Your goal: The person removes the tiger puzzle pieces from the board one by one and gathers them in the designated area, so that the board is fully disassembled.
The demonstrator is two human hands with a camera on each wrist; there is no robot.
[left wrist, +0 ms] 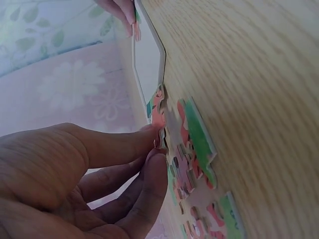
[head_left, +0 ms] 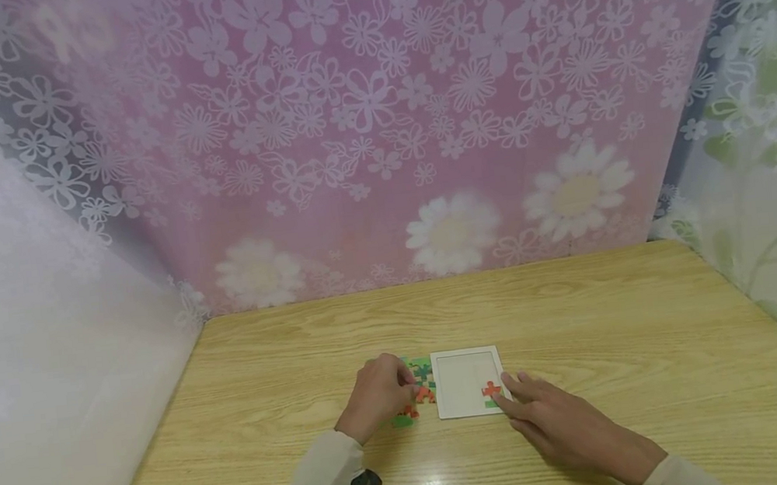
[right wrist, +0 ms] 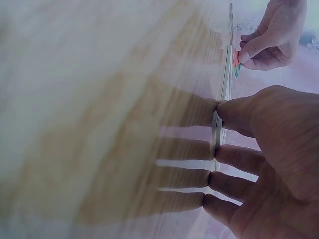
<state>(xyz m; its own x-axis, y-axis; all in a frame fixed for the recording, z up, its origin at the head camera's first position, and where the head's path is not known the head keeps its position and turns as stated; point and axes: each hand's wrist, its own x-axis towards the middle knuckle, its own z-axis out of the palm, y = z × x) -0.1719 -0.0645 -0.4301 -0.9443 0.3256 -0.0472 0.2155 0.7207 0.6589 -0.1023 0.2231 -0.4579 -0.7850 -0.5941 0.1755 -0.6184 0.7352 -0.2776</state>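
Observation:
A white square puzzle tray [head_left: 437,386] lies flat on the table. Inside its lower right corner sits a red and green jigsaw piece [head_left: 491,390]. At the tray's left side my left hand [head_left: 377,392] pinches a red jigsaw piece [left wrist: 158,113] between thumb and fingertips, close to the tray's edge. My right hand [head_left: 563,422] rests at the right side with fingers extended, one fingertip at the piece in the corner. In the right wrist view its fingertips meet the table beside the tray's thin edge [right wrist: 227,74].
Loose jigsaw pieces [left wrist: 199,134], red and green, lie on the table beside and under my left hand. The wood-grain table [head_left: 287,354] is bounded by a pink flowered backdrop [head_left: 358,222] behind and pale cloth walls at both sides.

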